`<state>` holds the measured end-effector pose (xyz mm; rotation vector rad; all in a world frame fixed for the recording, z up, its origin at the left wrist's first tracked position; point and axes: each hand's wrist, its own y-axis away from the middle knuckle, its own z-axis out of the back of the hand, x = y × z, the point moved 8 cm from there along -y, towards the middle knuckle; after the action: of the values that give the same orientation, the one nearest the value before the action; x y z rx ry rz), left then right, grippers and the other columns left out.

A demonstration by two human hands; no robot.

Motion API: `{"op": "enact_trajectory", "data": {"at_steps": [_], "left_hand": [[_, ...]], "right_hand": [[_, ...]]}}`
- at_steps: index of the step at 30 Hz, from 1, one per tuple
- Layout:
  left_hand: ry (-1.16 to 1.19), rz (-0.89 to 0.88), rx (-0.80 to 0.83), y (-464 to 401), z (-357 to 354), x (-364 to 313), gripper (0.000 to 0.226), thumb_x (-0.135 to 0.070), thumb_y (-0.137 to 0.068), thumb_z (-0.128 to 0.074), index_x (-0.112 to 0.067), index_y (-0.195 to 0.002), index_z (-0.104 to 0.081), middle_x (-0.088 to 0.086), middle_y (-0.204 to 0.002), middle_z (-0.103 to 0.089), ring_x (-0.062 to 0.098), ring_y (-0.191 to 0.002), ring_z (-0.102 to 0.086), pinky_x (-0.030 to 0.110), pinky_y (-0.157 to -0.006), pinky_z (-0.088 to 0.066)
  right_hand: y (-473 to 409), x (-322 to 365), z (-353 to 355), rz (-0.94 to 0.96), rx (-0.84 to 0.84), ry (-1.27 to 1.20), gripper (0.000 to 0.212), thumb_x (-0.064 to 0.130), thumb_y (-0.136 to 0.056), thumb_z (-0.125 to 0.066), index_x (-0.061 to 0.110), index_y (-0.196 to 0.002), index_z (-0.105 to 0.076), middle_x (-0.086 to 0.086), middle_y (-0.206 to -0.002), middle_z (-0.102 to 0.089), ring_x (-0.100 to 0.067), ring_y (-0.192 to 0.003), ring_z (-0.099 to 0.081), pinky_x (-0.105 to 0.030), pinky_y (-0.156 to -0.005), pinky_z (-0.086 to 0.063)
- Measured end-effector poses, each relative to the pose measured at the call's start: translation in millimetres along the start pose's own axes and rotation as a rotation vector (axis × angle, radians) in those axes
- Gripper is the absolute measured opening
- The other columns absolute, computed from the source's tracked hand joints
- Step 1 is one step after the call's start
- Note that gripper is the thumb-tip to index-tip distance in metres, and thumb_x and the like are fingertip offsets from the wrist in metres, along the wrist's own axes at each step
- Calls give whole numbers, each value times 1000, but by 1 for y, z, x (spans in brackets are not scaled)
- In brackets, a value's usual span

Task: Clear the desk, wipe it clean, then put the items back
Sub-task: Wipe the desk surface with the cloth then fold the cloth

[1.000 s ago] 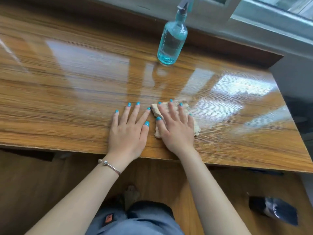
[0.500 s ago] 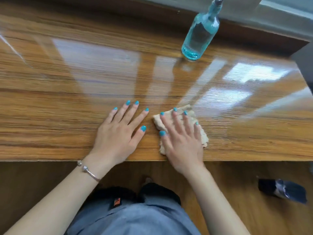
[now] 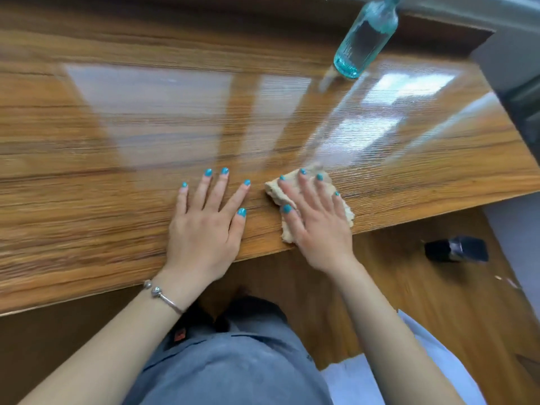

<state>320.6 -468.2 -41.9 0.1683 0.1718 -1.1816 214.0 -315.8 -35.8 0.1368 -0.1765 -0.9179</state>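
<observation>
Glossy wooden desk (image 3: 146,127); wooden floor (image 3: 438,302)

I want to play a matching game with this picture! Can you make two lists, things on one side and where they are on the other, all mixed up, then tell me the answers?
Things:
1. spray bottle
2. cloth
3. left hand
4. black object

Places:
A. flat on the bare desk, beside the cloth
B. on the floor, right of the desk
C. far edge of the desk
D. under the right hand

Pairs: 1-C, 2-D, 3-A, 4-B
</observation>
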Motion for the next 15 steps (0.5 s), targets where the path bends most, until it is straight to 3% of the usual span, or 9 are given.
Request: {"op": "enact_trajectory", "data": {"at_steps": [3,5,7,10,13,15], "left_hand": [[19,4,-7,-2,-1,-3,53,-44,-99,-17,-37,-152,-21,2,-160,-21,25,-149,-13,51,-119,-8],[10,11,-1,-2,-2,-2,54,-45,-99,-12,-39,-152,-16,1,-161,-17,25,-149,-9,51,-119,-4],[0,21,7,0,-2,2,54,-46,-99,-9,-40,-153,-11,0,-162,-13,24,-150,-6,51,-119,0],[-15,32,6,0,0,7,55,-46,-98,-9,-39,-153,-10,0,-162,-14,24,-150,-7,52,-119,-3],[-1,12,29,1,3,5,58,-46,-98,-8,-32,-154,-11,-1,-162,-14,21,-150,-8,49,-120,-4],[135,13,20,2,10,4,59,-45,-98,-9,-27,-154,-15,-5,-161,-15,14,-149,-7,43,-121,4]], "right_hand": [[-14,-106,16,-377,9,-44,52,44,-104,-15,43,-152,3,5,-164,6,-23,-150,9,-51,-120,-4],[-16,-120,22,-549,-17,-53,53,44,-104,-16,37,-154,1,2,-164,4,-26,-151,6,-54,-120,-5],[-17,-70,14,-485,-22,-53,55,48,-103,-16,40,-154,2,4,-164,6,-24,-150,8,-54,-120,-1],[-4,28,1,-120,1,-63,57,57,-99,-15,45,-152,3,12,-161,10,-20,-149,16,-49,-117,9],[-6,35,10,6,40,-47,56,61,-98,-17,47,-152,-10,11,-163,-3,-18,-151,8,-49,-119,3],[-11,24,13,44,1,16,57,63,-97,-18,46,-151,-13,9,-163,-9,-18,-151,5,-49,-120,-2]]}}
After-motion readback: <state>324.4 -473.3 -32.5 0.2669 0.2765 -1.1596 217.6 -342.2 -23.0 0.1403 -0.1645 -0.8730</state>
